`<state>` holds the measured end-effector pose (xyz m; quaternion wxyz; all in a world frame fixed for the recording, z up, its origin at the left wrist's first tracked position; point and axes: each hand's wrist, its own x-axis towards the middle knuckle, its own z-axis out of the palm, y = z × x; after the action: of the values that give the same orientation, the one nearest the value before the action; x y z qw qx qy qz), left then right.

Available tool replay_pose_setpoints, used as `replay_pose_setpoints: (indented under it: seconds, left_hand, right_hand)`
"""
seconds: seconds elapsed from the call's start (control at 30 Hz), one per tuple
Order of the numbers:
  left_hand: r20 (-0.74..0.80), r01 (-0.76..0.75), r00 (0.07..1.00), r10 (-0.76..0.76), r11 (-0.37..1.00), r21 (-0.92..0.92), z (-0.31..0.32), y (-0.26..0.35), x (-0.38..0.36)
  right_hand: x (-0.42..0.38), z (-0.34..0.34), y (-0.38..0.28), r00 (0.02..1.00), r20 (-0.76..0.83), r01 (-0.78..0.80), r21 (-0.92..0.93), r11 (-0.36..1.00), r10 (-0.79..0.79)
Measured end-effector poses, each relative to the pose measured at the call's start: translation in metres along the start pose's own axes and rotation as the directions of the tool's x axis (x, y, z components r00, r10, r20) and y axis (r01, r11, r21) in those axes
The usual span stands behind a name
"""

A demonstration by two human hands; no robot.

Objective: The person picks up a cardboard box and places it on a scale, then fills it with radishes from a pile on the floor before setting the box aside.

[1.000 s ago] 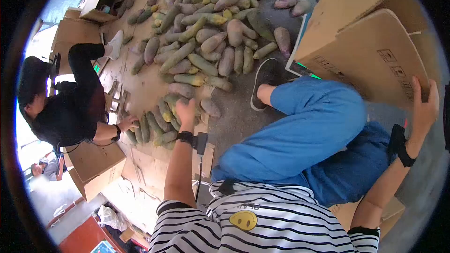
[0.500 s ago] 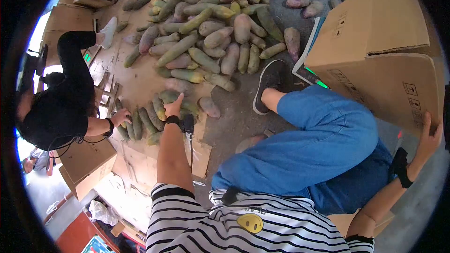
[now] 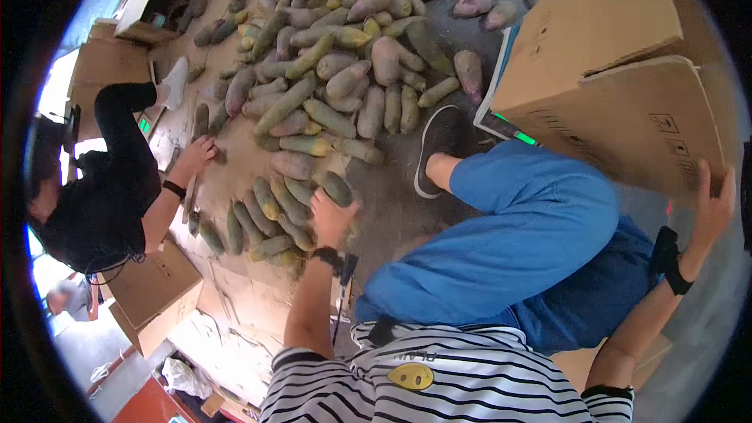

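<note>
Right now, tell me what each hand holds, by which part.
Left hand: elongated green vegetable, by its near end. Right hand: brown cardboard box, by its edge.

Daylight is glaring at left.
Edges are bending into black; pale cardboard [image 3: 240, 294] is washing out at lower left.

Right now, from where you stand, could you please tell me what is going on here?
The person wearing the camera holds a mottled green, elongated vegetable in their left hand, beside a small cluster of similar vegetables. The fingers of their right hand are at the edge of a large brown cardboard box. A co-worker in black has one hand by a dark green vegetable. A big green-and-purplish heap lies ahead.
</note>
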<state>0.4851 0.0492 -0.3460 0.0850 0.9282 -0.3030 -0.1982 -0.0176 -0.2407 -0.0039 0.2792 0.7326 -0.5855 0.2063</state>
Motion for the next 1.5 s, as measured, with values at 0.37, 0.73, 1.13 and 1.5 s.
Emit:
replay_pose_setpoints:
  seconds: [0.37, 0.73, 1.13, 1.5]
  left_hand:
    - [-0.218, -0.246, 0.917, 0.333, 0.045, -0.968, -0.177, 0.205, -0.032]
    - [-0.768, -0.808, 0.276, 0.578, -0.293, -0.511, -0.254, 0.458, -0.108]
    - [0.202, -0.661, 0.664, 0.719, 0.692, -0.291, -0.115, 0.154, -0.064]
    - [0.435, -0.34, 0.838, 0.33, 0.939, -0.058, -0.053, 0.028, -0.028]
  right_hand:
    - [0.002, -0.02, -0.043, 0.994, -0.052, 0.108, 0.179, 0.978, -0.1]
    - [0.005, -0.017, -0.035, 0.99, -0.045, 0.143, 0.167, 0.976, -0.137]
    - [-0.002, -0.014, -0.026, 0.992, 0.072, 0.095, 0.161, 0.982, -0.108]
    - [0.004, -0.017, -0.03, 0.989, 0.082, 0.106, 0.189, 0.976, -0.123]
